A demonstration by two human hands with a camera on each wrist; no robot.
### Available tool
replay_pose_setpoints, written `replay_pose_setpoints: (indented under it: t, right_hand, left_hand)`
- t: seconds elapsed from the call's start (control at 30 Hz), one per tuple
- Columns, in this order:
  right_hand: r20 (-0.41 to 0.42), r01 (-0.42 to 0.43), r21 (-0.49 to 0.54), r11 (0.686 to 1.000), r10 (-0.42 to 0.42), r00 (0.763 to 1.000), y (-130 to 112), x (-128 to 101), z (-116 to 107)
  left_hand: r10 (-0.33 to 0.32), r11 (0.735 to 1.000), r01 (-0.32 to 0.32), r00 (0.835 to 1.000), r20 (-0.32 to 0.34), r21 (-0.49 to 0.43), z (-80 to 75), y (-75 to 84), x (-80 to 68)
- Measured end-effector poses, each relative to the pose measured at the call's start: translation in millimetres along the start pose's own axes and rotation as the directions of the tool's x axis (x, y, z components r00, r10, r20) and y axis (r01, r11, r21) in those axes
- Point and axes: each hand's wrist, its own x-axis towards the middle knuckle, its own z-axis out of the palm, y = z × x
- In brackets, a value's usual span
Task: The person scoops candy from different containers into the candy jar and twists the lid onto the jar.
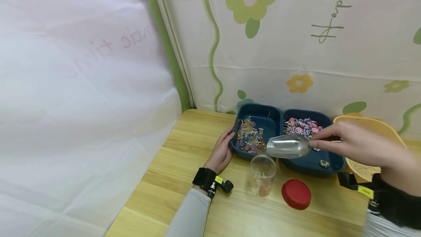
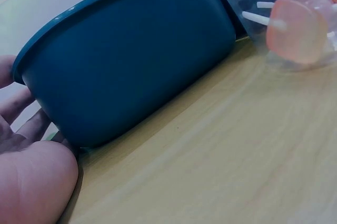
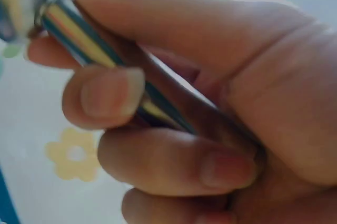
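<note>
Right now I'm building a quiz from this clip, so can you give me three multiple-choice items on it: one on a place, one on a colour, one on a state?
1. Where does the left hand rest?
A. against the outer wall of the left blue tray
B. on the red lid
C. inside the clear cup

2. What colour is the lid lying on the table?
A. yellow
B. red
C. green

3. How does the metal scoop stand?
A. lying flat on the table
B. standing in the right blue tray
C. held in the air by the right hand, above the cup

Answers:
1 A, the fingers lie on the tray's side in the head and left wrist views.
2 B, it shows red beside the cup.
3 C, the fingers curl round its handle and it hangs over the cup's mouth.
</note>
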Motion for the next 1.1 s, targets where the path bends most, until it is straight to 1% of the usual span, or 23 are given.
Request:
replay_pose_setpoints:
  t: [0.13,0.2,0.4,0.6,0.7,0.83,0.97,1.1]
  right_hand:
    - [0.054,0.048,0.106,0.993,-0.054,0.997,2.2,22.5,11.9]
    - [0.077,0.038,0.126,0.991,-0.048,0.996,1.8,34.4,19.7]
    - [0.090,0.036,0.112,0.993,-0.047,0.995,-3.0,66.6,48.8]
    - [0.081,0.002,0.072,0.997,-0.007,0.997,-14.7,95.1,87.0]
    - [0.065,-0.023,0.069,0.997,0.018,0.998,-17.9,102.1,100.5]
    - [0.052,-0.024,0.084,0.996,0.019,0.998,-14.0,104.8,106.4]
    - [0.061,0.030,0.145,0.989,-0.039,0.997,-5.9,104.8,105.9]
    - [0.071,0.098,0.263,0.960,-0.120,0.990,4.3,104.2,103.9]
  left_hand:
    - [-0.009,1.000,0.009,1.000,-0.012,-0.002,1.7,0.4,-0.1]
    - [-0.010,1.000,0.010,1.000,-0.014,0.000,2.1,0.1,0.1]
    - [-0.011,1.000,0.011,1.000,-0.012,0.011,3.7,1.0,0.6]
    - [-0.015,1.000,0.015,1.000,-0.023,0.008,4.7,0.6,1.7]
    - [-0.019,1.000,0.019,0.999,-0.033,-0.007,4.1,0.2,2.2]
    - [-0.017,1.000,0.016,0.999,-0.046,-0.021,3.2,0.3,2.1]
    - [-0.017,1.000,0.016,0.999,-0.047,-0.020,2.3,0.6,1.1]
    - [-0.018,1.000,0.018,0.999,-0.046,-0.009,1.5,0.4,0.2]
